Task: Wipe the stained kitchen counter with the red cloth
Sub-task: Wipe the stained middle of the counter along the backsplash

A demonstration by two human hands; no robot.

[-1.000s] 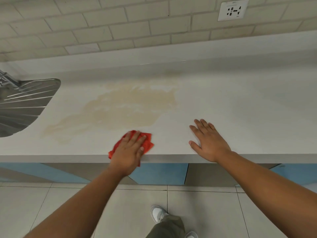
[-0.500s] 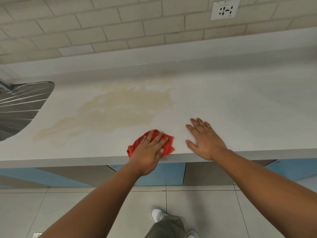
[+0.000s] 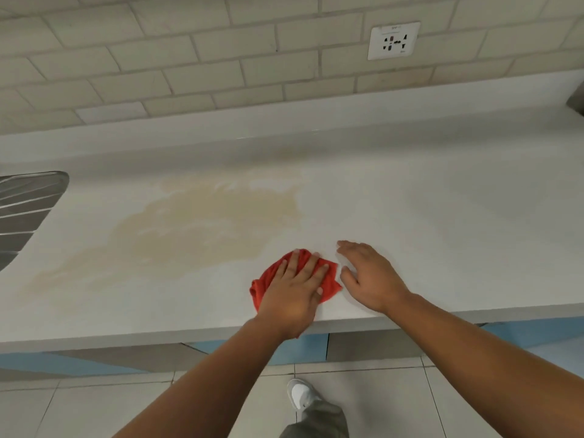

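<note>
The left hand [image 3: 294,292] is pressing the red cloth [image 3: 330,281] flat near the front edge of the counter [image 3: 442,216], fingers straight and spread, gripping nothing.
The tan stain [image 3: 205,222] is lying just behind and left of the cloth, which is not covering it. The right hand [image 3: 369,276] is sitting just beside the cloth, loosely spread and holding nothing, in the cloth's way to the right. Since 1 second ago the cloth is sliding right along the edge, closing the gap between the 2 hands. The cloth's middle is hiding under the palm; the metal drainer [image 3: 25,213] is being cut off at the left; the right fingertips are blurring.
</note>
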